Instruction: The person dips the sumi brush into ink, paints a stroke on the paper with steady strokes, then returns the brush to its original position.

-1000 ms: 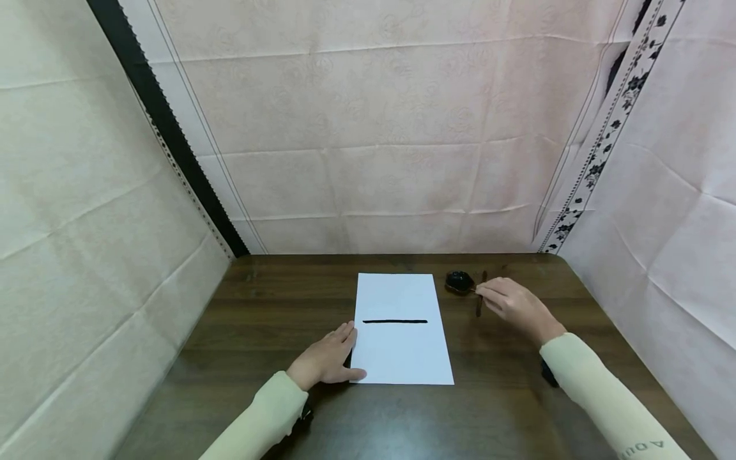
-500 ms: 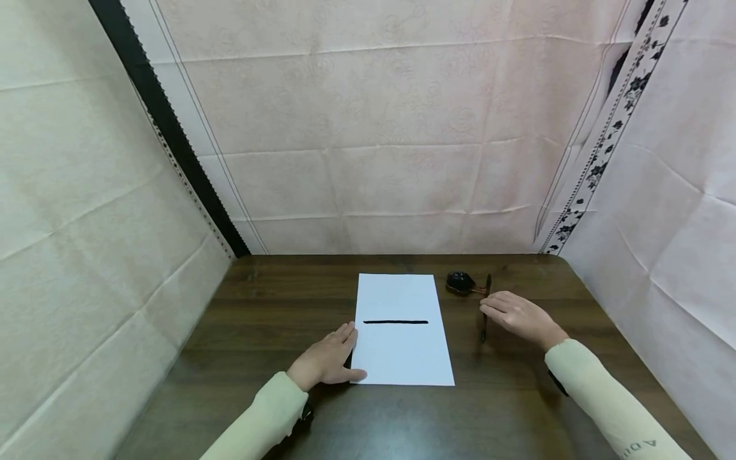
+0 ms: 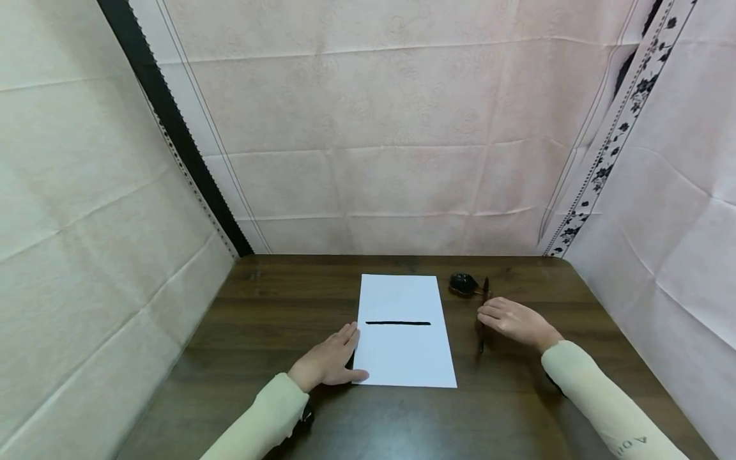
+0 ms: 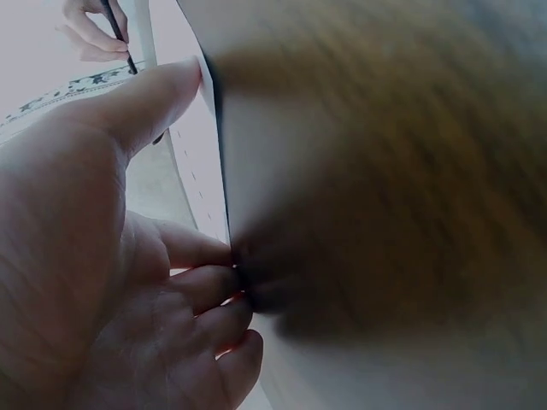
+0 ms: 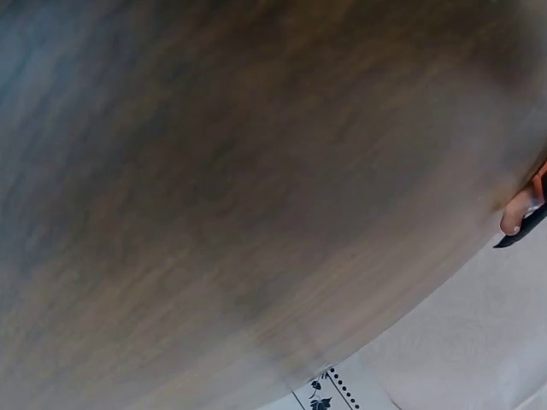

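Observation:
In the head view, my left hand [image 3: 329, 359] lies flat with fingers spread on the left edge of a white sheet of paper [image 3: 405, 358]. One thick black line [image 3: 398, 323] runs across the sheet. To the right of the paper, my right hand [image 3: 516, 322] pinches a slim dark brush [image 3: 481, 342], held steeply above the table. The left wrist view catches the same brush [image 4: 115, 27] between the far fingers. Just behind the right hand sits a round black, glossy dish [image 3: 463, 283] with a thin brownish handle, partly overlapped by the brush.
The brown wooden table [image 3: 276, 306] is bounded by pale cloth at the back [image 3: 374, 160] and on both sides. A dark strip [image 3: 172, 115] runs down the left corner, a floral border [image 3: 609, 160] down the right.
My right hand has drawn back from the black dish toward the near side, with the brush tipped to a steeper, nearer position. The left hand has stayed on the paper.

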Tool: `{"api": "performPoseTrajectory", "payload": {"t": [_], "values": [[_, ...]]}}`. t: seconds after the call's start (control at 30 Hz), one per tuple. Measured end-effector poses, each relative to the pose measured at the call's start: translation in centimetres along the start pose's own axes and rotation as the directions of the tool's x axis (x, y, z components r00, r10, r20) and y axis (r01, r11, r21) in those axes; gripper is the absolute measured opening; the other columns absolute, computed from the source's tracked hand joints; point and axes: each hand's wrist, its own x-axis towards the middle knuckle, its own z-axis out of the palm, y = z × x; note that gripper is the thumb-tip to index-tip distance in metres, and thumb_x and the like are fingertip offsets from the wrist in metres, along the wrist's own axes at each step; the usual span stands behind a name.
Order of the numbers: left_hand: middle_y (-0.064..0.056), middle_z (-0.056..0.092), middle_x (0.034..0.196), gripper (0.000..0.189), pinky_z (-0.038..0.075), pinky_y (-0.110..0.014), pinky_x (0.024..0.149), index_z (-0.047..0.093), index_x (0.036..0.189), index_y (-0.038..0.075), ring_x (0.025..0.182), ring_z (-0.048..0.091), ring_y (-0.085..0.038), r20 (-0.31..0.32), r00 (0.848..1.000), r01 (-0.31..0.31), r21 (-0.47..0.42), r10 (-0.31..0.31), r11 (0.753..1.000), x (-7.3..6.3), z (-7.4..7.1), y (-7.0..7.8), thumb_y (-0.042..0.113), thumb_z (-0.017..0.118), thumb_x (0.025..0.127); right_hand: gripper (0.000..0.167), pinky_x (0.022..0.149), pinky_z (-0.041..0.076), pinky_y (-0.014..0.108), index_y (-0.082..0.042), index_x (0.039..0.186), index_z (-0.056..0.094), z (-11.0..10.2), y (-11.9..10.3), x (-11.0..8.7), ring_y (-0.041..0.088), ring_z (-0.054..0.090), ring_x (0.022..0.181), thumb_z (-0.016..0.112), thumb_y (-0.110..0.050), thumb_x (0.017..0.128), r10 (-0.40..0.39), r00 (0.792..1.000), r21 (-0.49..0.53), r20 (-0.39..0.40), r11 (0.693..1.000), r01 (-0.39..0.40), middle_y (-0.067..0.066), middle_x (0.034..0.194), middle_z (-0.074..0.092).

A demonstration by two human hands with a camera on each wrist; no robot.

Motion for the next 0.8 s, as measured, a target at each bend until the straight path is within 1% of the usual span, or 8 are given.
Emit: {"api": "performPoseTrajectory", "payload": {"t": [0.03,0.07,0.1,0.17,0.3,0.5,0.7,0.8], "values": [[-0.018,0.02,0.177,0.099,0.031,-0.052,0.13,0.028,0.165,-0.003,0.165,0.022,-0.033,-0.002,1.0,-0.004,0.001,0.004,1.0,0.01,0.11,-0.04,0.058,0.069,0.097,0.033,0.087,0.062,0.039,-0.001,0.109,0.076,0.03,-0.01,-0.02,0.024,0.072,0.102,0.067,0.007,0.078,-0.007,1.0,0.001,0.007,1.0,0.007,0.01,0.11,0.077],[-0.018,0.019,0.177,0.1,0.031,-0.052,0.13,0.028,0.165,-0.003,0.165,0.022,-0.033,-0.003,1.0,-0.006,0.002,0.006,1.0,0.02,0.2,-0.08,0.059,0.068,0.098,0.039,0.086,0.062,0.039,-0.002,0.109,0.077,0.07,-0.01,-0.03,0.024,0.072,0.101,0.071,0.006,0.071,-0.014,1.0,-0.002,0.014,1.0,0.014,0.009,0.109,0.078],[-0.018,0.019,0.177,0.1,0.031,-0.052,0.13,0.027,0.165,-0.002,0.165,0.021,-0.033,-0.003,1.0,-0.008,0.0,0.008,1.0,0.02,0.27,-0.1,0.059,0.067,0.098,0.041,0.087,0.062,0.038,-0.002,0.108,0.077,0.07,-0.03,0.0,0.024,0.072,0.101,0.075,0.006,0.068,-0.019,1.0,-0.002,0.021,1.0,0.019,0.009,0.109,0.078],[-0.018,0.018,0.177,0.1,0.03,-0.052,0.13,0.026,0.165,-0.002,0.165,0.02,-0.033,-0.002,1.0,-0.011,-0.002,0.011,1.0,0.07,0.35,-0.15,0.06,0.066,0.098,0.042,0.087,0.062,0.038,-0.003,0.108,0.077,0.06,-0.09,0.01,0.023,0.072,0.101,0.078,0.005,0.067,-0.028,0.999,-0.005,0.037,1.0,0.028,0.008,0.108,0.078],[-0.018,0.017,0.177,0.1,0.029,-0.052,0.131,0.025,0.166,-0.002,0.166,0.019,-0.033,0.002,1.0,-0.017,-0.007,0.017,1.0,0.16,0.37,-0.16,0.06,0.066,0.099,0.04,0.088,0.062,0.037,-0.004,0.108,0.077,-0.04,-0.33,-0.02,0.023,0.072,0.101,0.08,0.004,0.069,-0.032,0.996,-0.006,0.08,0.999,0.033,0.007,0.108,0.078],[-0.019,0.016,0.177,0.099,0.028,-0.052,0.131,0.024,0.166,-0.003,0.166,0.018,-0.033,0.005,0.999,-0.033,0.004,0.033,0.999,0.13,0.33,-0.06,0.059,0.065,0.1,0.038,0.09,0.062,0.037,-0.005,0.109,0.077,-0.25,-0.65,-0.16,0.023,0.072,0.104,0.079,0.004,0.072,-0.022,0.991,-0.015,0.13,1.0,0.024,0.006,0.11,0.078],[-0.019,0.015,0.178,0.098,0.027,-0.053,0.132,0.023,0.166,-0.004,0.166,0.017,-0.033,0.016,0.999,-0.036,0.011,0.035,0.999,0.11,0.3,-0.04,0.057,0.063,0.1,0.032,0.09,0.062,0.037,-0.006,0.109,0.077,-0.2,-0.81,-0.15,0.023,0.072,0.103,0.075,0.001,0.078,-0.015,0.99,-0.017,0.138,1.0,0.018,0.006,0.11,0.078],[-0.019,0.013,0.178,0.097,0.026,-0.052,0.132,0.021,0.166,-0.004,0.166,0.016,-0.034,0.028,0.999,-0.032,0.003,0.032,0.999,0.17,0.3,-0.13,0.057,0.061,0.102,0.032,0.091,0.062,0.037,-0.006,0.11,0.077,-0.12,-0.82,-0.03,0.023,0.072,0.104,0.072,-0.002,0.08,-0.018,0.989,-0.028,0.145,0.999,0.022,0.006,0.111,0.078]]}}
